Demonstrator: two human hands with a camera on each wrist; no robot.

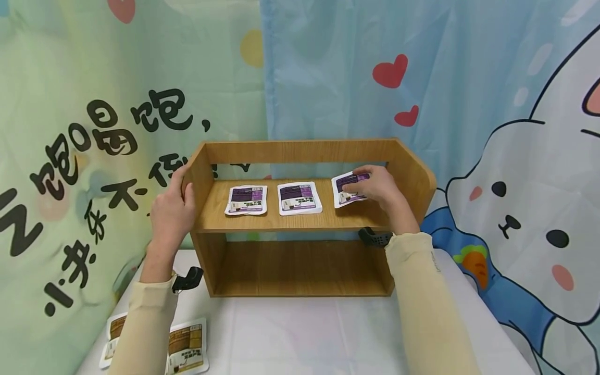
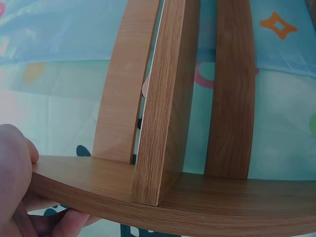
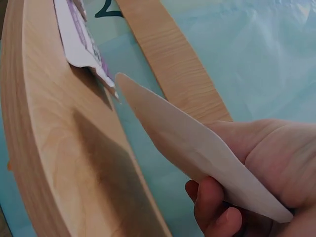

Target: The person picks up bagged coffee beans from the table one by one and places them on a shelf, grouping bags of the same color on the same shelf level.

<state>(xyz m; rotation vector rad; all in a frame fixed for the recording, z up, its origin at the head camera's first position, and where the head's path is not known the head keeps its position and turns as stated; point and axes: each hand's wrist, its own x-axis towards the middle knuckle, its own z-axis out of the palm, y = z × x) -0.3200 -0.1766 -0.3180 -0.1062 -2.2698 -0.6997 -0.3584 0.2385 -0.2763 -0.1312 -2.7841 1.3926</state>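
Note:
My left hand (image 1: 171, 213) grips the left side panel of a two-tier wooden shelf (image 1: 300, 152). In the left wrist view, the thumb (image 2: 17, 158) lies on one face of that panel and the fingers on the other. At the right end of the upper tier, my right hand (image 1: 382, 186) pinches a purple-and-white packet (image 1: 341, 190). The right wrist view shows the packet's plain pale back (image 3: 182, 143), tilted and raised off the board. Two similar packets stand side by side on the upper tier, one on the left (image 1: 246, 202) and one in the middle (image 1: 300, 199).
Two brown-and-white packets lie on the white table (image 1: 300, 333) at the front left, one (image 1: 188, 346) beside my left sleeve and another (image 1: 112, 336) partly behind it. The lower tier (image 1: 300, 268) sits beneath the packets. A printed curtain (image 1: 319, 62) hangs close behind.

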